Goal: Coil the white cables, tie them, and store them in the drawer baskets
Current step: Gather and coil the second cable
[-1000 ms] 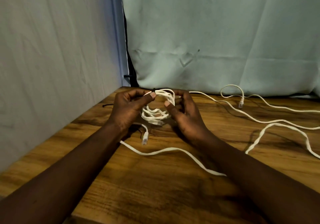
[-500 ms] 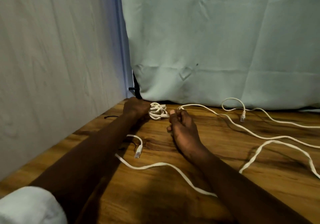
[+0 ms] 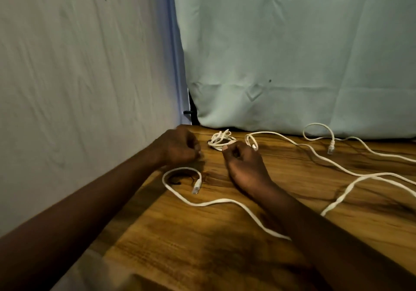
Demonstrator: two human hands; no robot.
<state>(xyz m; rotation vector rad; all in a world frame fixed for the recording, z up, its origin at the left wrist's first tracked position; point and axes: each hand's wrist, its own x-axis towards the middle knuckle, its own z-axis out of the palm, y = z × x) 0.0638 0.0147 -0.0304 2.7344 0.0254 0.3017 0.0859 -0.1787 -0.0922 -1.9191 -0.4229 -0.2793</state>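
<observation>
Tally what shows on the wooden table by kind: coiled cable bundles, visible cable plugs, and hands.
Coiled cable bundle: 1
Cable plugs: 3
Hands: 2 (left hand, right hand)
Total: 6

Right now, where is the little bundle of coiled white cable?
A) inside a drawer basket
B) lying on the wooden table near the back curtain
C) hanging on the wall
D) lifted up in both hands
B: the coiled cable lies on the wooden table by the back curtain, just beyond the left hand and right hand, which are not lifting it.
</observation>
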